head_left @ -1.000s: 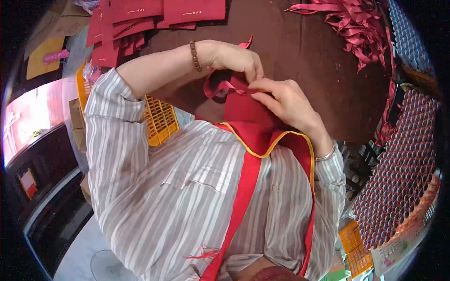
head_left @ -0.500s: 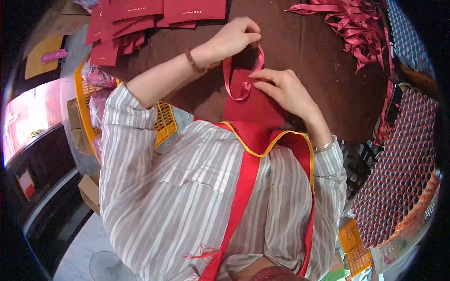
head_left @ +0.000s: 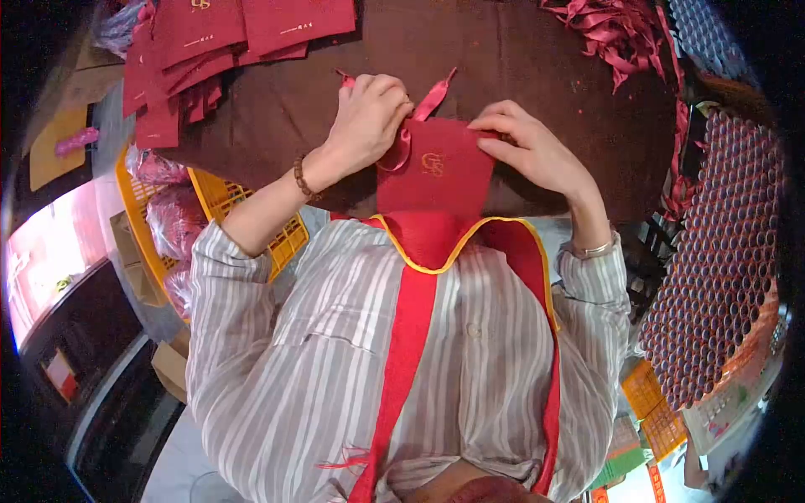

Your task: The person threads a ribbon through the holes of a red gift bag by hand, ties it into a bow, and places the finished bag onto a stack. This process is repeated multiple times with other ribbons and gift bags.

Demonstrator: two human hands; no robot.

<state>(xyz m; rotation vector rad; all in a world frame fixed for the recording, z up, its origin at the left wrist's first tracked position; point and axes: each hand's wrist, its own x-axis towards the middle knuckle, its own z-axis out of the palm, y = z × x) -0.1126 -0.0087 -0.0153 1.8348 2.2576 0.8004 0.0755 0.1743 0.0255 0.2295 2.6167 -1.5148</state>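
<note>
A dark red bag or card (head_left: 436, 168) with a gold emblem lies at the table's near edge, in front of the apron. Closed around a satin ribbon (head_left: 433, 99) at its top left corner is my left hand (head_left: 366, 121); one ribbon tail sticks out above the fingers and another lies up to the right. A loop of ribbon hangs beneath that hand over the bag's left side. At the top right corner, my right hand (head_left: 528, 151) pinches the bag's edge between thumb and fingers.
Stacked red bags (head_left: 201, 42) lie at the table's back left. A heap of red ribbons (head_left: 608, 33) is at the back right. Yellow crates (head_left: 142, 205) stand left, with plastic-wrapped bundles. A patterned sheet of round shapes (head_left: 721, 260) is at the right.
My left hand has come down and left to the bag's corner, and the raised ribbon loop has been drawn down. The emblem now shows. My right hand now pinches the bag's edge.
</note>
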